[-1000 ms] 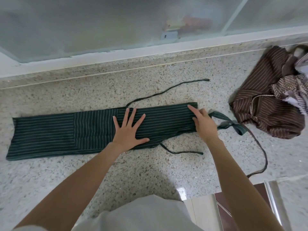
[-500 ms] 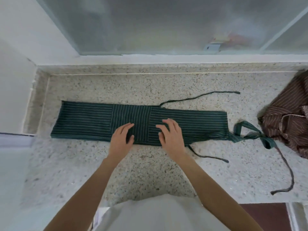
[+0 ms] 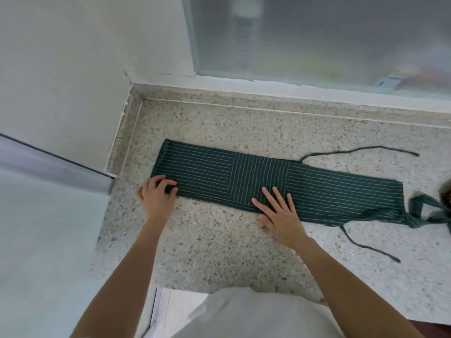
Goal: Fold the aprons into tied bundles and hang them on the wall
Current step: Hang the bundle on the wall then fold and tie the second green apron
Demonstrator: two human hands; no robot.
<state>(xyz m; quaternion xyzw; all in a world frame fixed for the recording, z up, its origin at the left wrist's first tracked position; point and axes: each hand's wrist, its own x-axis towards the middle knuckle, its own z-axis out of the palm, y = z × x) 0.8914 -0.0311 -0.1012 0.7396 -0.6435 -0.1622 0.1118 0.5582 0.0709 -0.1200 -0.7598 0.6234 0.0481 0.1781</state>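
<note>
Two bare hands were on a folded green striped apron [image 3: 280, 184] lying flat on a speckled stone countertop [image 3: 219, 245]. Left hand [image 3: 157, 195] sat at the apron's near-left corner, fingers curled over the edge and thumb against the cloth, pinching that corner. Right hand [image 3: 279, 212] lay flat, palm down, fingers spread, pressing the near edge about midway along the strip; gripping nothing. Both forearms came in from the near side, over a pale garment at the bottom of the view.

Apron was folded into a long narrow band running left to right, slightly angled, with a pocket panel [image 3: 258, 176] of crosswise stripes in the middle. One thin tie [image 3: 361, 151] trailed off the far edge toward the right; another thin tie [image 3: 366, 243] ran off the near-right end toward the near side. Wider neck strap [image 3: 424, 211] was bunched just past the right end. A sliver of something brown [image 3: 446, 191] showed at the right frame edge, too cut off to identify.

White wall [image 3: 68, 69] stood far left, frosted window [image 3: 317, 37] along the far side.
</note>
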